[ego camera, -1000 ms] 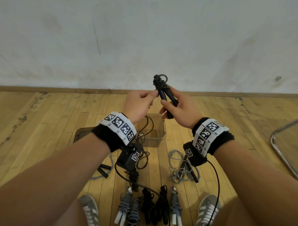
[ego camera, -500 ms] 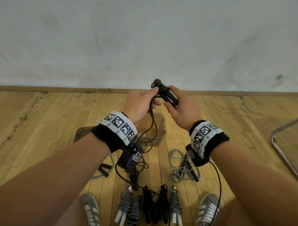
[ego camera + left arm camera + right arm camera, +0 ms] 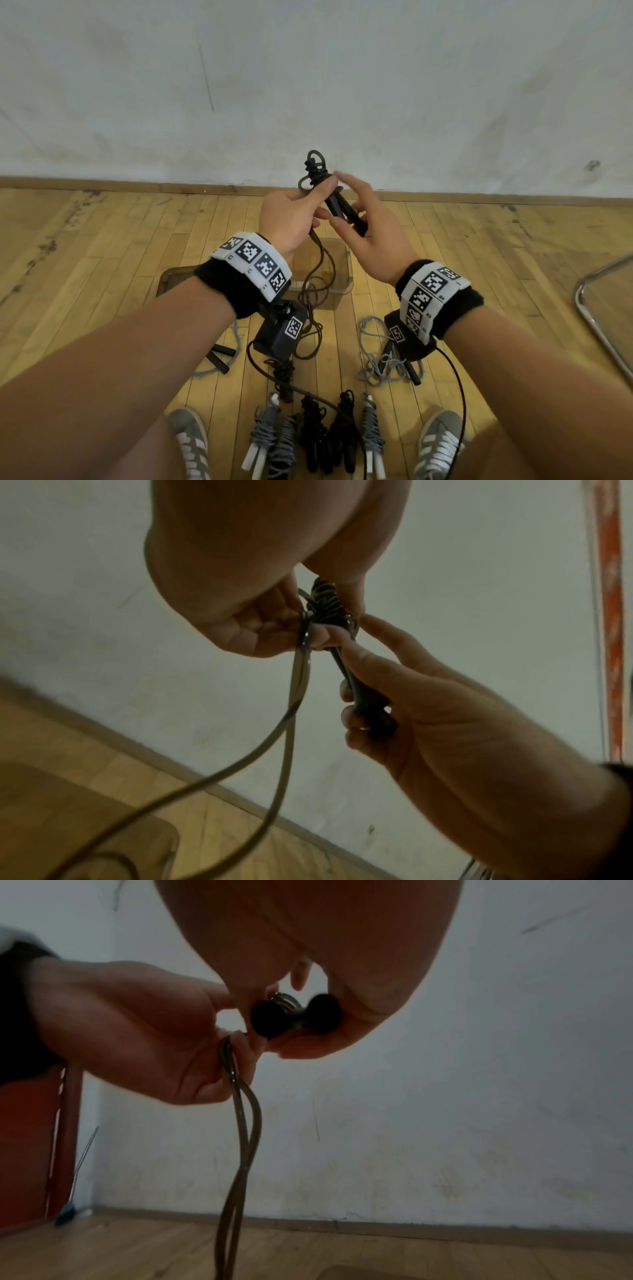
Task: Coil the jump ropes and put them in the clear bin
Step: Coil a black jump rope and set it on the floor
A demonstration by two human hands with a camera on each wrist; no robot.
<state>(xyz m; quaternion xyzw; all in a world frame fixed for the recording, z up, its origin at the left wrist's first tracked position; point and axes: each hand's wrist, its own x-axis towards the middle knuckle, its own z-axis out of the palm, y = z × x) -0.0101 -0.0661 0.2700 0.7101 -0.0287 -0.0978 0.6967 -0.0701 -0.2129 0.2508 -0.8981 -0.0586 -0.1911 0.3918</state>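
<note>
A black jump rope is held up in front of the wall. Its two black handles [image 3: 344, 209] lie side by side in my right hand [image 3: 358, 219], whose lower fingers curl round them [image 3: 349, 715]. Several turns of cord [image 3: 314, 168] are wound round the handle tops. My left hand [image 3: 313, 197] pinches the cord just below that winding, thumb on the coil. The loose cord [image 3: 320, 270] hangs down as a double strand [image 3: 241, 1123] over the clear bin [image 3: 346, 270] on the floor. The handles' butt ends [image 3: 268, 1019] show in the right wrist view.
Several coiled ropes [image 3: 310, 435] lie in a row between my shoes [image 3: 191, 442]. A loose grey rope [image 3: 375, 356] lies right of the bin, another with black handles [image 3: 219, 356] to the left. A metal frame [image 3: 597, 308] stands at the right. The wall is close behind.
The handles dipped and tilted, then came back up. My left hand shifted its pinch on the cord up to the winding. My right index finger has lifted off the handles.
</note>
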